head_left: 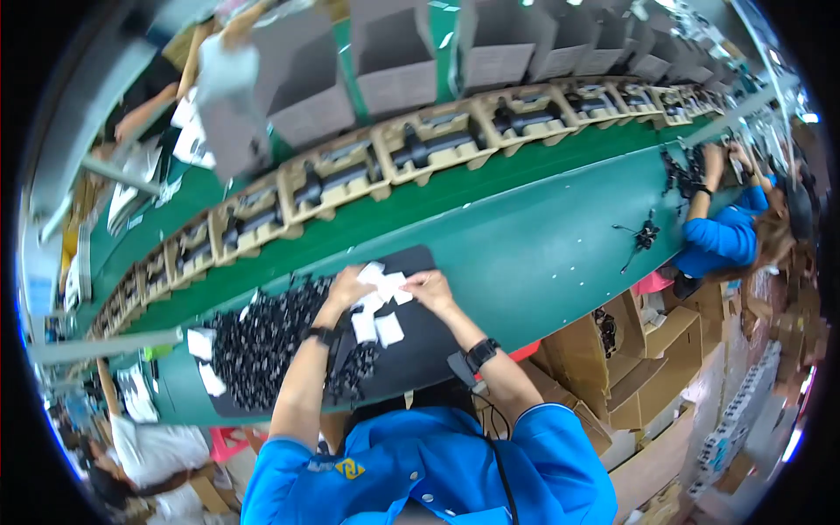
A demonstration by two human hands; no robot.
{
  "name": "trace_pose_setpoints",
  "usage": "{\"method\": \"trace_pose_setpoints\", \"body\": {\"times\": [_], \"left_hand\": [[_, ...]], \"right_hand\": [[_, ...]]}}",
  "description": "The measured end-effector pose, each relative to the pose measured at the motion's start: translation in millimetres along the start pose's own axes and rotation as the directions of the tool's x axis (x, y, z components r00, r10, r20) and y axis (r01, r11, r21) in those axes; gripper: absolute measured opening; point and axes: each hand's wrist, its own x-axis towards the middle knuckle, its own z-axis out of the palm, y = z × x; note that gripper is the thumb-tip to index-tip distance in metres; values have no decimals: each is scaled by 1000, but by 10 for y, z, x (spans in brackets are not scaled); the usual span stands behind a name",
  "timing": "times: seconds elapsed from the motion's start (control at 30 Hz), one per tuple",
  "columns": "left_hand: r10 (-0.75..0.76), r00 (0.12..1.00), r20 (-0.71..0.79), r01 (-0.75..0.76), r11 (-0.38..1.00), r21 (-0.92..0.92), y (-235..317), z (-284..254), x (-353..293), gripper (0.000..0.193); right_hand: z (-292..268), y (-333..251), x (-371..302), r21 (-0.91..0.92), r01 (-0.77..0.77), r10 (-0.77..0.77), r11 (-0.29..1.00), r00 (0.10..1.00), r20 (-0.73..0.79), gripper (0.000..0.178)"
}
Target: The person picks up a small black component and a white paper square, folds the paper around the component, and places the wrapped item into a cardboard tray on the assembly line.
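My left hand (350,286) is closed at the left edge of a small cluster of flat white packets (374,302), its fingers on one of them. From the other side, my right hand (430,290) pinches a white packet (398,286) between thumb and fingers. Two more loose packets (389,330) lie just below the hands on a black mat (418,354). To the left, a large heap of small black parts (262,346) covers the mat, some of them beneath my left forearm. What is printed on or inside the packets is too small to make out.
Beyond the green table (542,254), a row of open cardboard trays (433,140) holding black devices runs along a green line. A co-worker in blue (722,236) handles black cables at the right. Cardboard boxes (652,363) stand below the right table edge.
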Motion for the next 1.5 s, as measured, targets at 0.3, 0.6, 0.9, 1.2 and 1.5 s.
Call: {"method": "trace_pose_setpoints", "body": {"times": [0.3,0.6,0.9,1.2,1.5], "left_hand": [[-26,936,-351,-36,985,-169,457,-631,-218,35],[-140,894,-426,41,972,-232,1098,-1052,-448,29],[-2,862,-507,-12,1000,-24,1177,-1176,-508,26],[-114,891,-440,0,968,-252,1566,-1167,-387,28],[39,927,-374,-108,980,-165,1805,-1200,-264,34]], "right_hand": [[-2488,-673,551,-175,343,-385,923,810,-442,9],[-3803,-959,2237,-920,-257,-601,295,699,-388,12],[-3631,-1065,2614,-902,-317,-477,293,769,-426,14],[-2495,-1908,1321,-517,572,-713,637,691,-115,18],[-1290,-2113,329,-247,704,-601,666,702,382,15]]}}
